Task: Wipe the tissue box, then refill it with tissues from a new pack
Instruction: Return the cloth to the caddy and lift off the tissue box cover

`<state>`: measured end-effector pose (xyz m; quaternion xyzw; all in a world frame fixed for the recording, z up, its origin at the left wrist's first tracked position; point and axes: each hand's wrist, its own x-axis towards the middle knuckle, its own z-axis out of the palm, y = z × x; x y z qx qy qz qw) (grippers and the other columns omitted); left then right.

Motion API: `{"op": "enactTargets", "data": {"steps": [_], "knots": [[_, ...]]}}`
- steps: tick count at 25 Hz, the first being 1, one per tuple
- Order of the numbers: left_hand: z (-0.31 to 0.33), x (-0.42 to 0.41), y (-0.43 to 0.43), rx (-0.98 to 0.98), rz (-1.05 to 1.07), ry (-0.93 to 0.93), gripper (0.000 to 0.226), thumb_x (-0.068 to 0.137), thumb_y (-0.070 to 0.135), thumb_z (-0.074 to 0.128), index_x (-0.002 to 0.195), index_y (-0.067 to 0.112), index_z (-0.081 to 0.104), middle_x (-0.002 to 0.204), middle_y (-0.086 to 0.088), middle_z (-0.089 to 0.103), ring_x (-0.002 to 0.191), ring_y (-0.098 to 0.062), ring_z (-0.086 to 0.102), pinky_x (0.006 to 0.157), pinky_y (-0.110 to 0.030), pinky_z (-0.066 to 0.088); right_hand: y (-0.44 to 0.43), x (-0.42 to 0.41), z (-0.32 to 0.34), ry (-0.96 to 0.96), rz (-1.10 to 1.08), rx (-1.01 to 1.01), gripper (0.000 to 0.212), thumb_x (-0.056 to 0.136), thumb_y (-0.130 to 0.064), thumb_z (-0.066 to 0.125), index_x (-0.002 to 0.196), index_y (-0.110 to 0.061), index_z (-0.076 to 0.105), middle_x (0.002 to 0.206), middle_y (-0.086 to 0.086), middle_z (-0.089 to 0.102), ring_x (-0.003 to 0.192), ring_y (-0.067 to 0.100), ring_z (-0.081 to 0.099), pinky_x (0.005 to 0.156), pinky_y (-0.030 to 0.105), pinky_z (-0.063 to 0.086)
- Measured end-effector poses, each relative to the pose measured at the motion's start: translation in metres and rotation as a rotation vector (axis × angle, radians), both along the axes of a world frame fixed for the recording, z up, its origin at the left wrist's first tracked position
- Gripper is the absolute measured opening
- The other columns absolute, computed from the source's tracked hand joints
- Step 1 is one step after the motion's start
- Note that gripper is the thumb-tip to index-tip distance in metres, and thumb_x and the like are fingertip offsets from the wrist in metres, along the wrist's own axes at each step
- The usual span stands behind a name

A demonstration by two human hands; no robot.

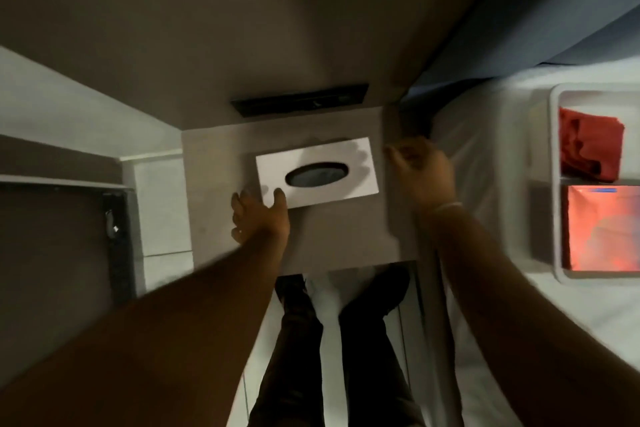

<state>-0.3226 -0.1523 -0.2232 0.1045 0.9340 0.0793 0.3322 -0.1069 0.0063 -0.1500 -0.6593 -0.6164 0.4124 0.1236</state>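
A white tissue box (pixel 332 158) with a dark oval opening lies flat on a small grey bedside table (pixel 339 236). My left hand (pixel 258 218) rests at the box's near left corner, thumb on its top, fingers spread. My right hand (pixel 424 173) hovers just right of the box with curled fingers, holding nothing and apart from the box. A red cloth (pixel 588 146) and a shiny red-orange tissue pack (pixel 602 229) lie in a white tray (pixel 554 184) on the bed at the right.
A bed with a white sheet (pixel 485 166) borders the table on the right. A dark panel (pixel 299 99) is set in the wall behind the table. A dark cabinet (pixel 59 236) stands at the left. My legs (pixel 332 340) are below the table edge.
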Motion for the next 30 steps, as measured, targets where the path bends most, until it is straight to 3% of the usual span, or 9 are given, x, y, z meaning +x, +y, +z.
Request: {"op": "enactTargets", "data": {"steps": [2,3,5,8,13,17,21,24,30], "knots": [[-0.009,-0.018,0.014,0.044,0.074,-0.109,0.076,0.099,0.065,0.056,0.151,0.009,0.053,0.157,-0.015,0.048,0.138,-0.040,0.052,0.115,-0.051,0.042,0.000,-0.025,-0.044,-0.080,-0.042,-0.243,0.064,0.092,-0.057,0.073,0.135,-0.010,0.064,0.131,0.011,0.068,0.116,0.027,0.066,0.095,0.033,0.053],[-0.018,-0.027,0.016,0.085,0.105,-0.176,0.074,0.098,0.064,0.059,0.146,0.008,0.058,0.151,-0.017,0.056,0.133,-0.040,0.057,0.113,-0.049,0.046,-0.005,-0.038,-0.065,-0.098,-0.062,-0.317,0.073,0.089,-0.061,0.074,0.140,-0.010,0.060,0.136,0.010,0.065,0.115,0.025,0.064,0.088,0.026,0.052],[-0.031,-0.036,0.017,0.166,0.172,-0.314,0.070,0.095,0.061,0.067,0.143,0.011,0.062,0.143,-0.014,0.064,0.127,-0.036,0.063,0.109,-0.044,0.050,-0.012,-0.052,-0.096,-0.075,-0.121,-0.361,0.081,0.081,-0.063,0.081,0.139,-0.012,0.059,0.133,0.007,0.066,0.105,0.018,0.063,0.076,0.021,0.047],[-0.038,-0.035,0.020,0.220,0.256,-0.372,0.071,0.087,0.056,0.078,0.142,0.015,0.059,0.137,-0.009,0.067,0.116,-0.030,0.066,0.096,-0.037,0.052,-0.017,-0.060,-0.115,-0.054,-0.252,-0.346,0.088,0.069,-0.060,0.091,0.137,-0.016,0.058,0.132,0.005,0.066,0.093,0.013,0.058,0.072,0.023,0.047],[-0.046,-0.029,0.026,0.228,0.312,-0.301,0.076,0.071,0.057,0.091,0.129,0.016,0.061,0.123,-0.004,0.068,0.108,-0.025,0.068,0.096,-0.042,0.059,-0.019,-0.060,-0.125,-0.063,-0.309,-0.342,0.081,0.067,-0.049,0.096,0.132,-0.016,0.059,0.129,0.005,0.068,0.114,0.023,0.066,0.095,0.039,0.059],[-0.047,-0.032,0.030,0.233,0.364,-0.300,0.069,0.072,0.053,0.091,0.123,0.020,0.059,0.109,0.002,0.061,0.095,-0.020,0.061,0.081,-0.034,0.053,-0.025,-0.061,-0.126,-0.009,-0.417,-0.339,0.070,0.066,-0.048,0.097,0.121,-0.020,0.063,0.115,0.001,0.071,0.098,0.018,0.070,0.080,0.034,0.062],[-0.052,-0.038,0.023,0.262,0.364,-0.318,0.062,0.071,0.046,0.093,0.117,0.018,0.062,0.111,0.001,0.069,0.097,-0.021,0.068,0.084,-0.034,0.058,-0.026,-0.057,-0.123,0.012,-0.379,-0.358,0.057,0.065,-0.049,0.097,0.104,-0.027,0.062,0.098,-0.008,0.068,0.081,0.006,0.065,0.053,0.018,0.049],[-0.053,-0.039,0.019,0.295,0.364,-0.302,0.064,0.071,0.043,0.093,0.123,0.018,0.065,0.113,0.000,0.072,0.101,-0.021,0.070,0.090,-0.036,0.061,-0.026,-0.056,-0.120,0.003,-0.356,-0.353,0.052,0.064,-0.050,0.097,0.091,-0.032,0.057,0.090,-0.013,0.063,0.076,0.002,0.062,0.050,0.016,0.044],[-0.050,-0.047,0.016,0.279,0.344,-0.306,0.064,0.074,0.047,0.092,0.123,0.020,0.063,0.106,0.005,0.068,0.093,-0.016,0.067,0.070,-0.025,0.052,-0.030,-0.061,-0.122,0.012,-0.350,-0.378,0.058,0.061,-0.052,0.097,0.100,-0.028,0.060,0.092,-0.012,0.065,0.078,0.004,0.064,0.050,0.017,0.045]]}}
